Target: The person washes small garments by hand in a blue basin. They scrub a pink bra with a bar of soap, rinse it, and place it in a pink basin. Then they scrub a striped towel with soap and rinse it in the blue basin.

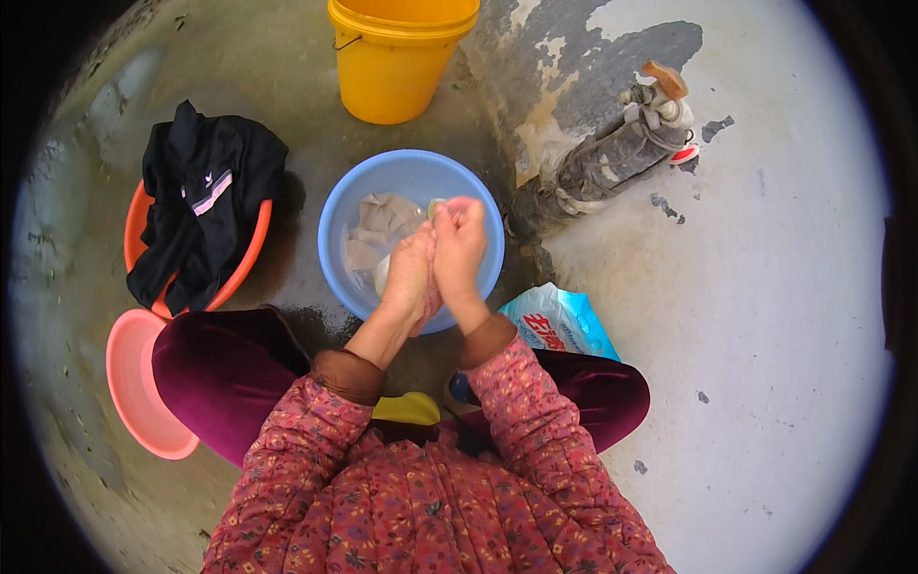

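Observation:
A round blue plastic basin (327,244) stands before me on the wet floor. Beige cloth (391,215) lies in the water inside it, with a whitish rounded piece beside my left wrist. My left hand (410,269) and my right hand (460,237) are pressed together over the basin. Between them is a wet pinkish cloth (432,305), mostly hidden by the fingers. A small pale green piece (434,208) shows at the fingertips of my right hand; I cannot tell what it is.
An orange basin (257,255) at left holds a black garment (215,165). Nearer sits a pink basin (133,380). A yellow bucket (391,75) stands beyond. At right are a blue-white plastic bag (566,323) and a wrapped, tied pipe (609,165) by the wall.

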### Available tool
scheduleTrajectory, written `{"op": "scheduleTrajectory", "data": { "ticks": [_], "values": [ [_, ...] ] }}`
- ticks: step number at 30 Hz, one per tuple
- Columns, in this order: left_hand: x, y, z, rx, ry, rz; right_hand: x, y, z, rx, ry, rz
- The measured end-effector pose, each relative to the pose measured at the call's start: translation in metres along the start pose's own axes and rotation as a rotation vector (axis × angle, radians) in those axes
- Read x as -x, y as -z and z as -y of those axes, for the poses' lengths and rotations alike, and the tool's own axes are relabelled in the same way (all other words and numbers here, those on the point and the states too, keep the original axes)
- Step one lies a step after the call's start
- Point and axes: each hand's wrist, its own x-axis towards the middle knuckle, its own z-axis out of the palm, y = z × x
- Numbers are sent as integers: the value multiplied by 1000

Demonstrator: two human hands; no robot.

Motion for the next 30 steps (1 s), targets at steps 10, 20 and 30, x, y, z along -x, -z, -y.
{"op": "scheduleTrajectory", "data": {
  "ticks": [10,20,30],
  "values": [
    [-10,18,8,-46,135,187,-8,-5,2,-36,-87,10],
    [-4,9,0,5,109,79,-41,0,-48,-9,-59,158],
    [-1,19,-36,-802,-111,538,-78,36,5,-462,-346,683]
  ]
}}
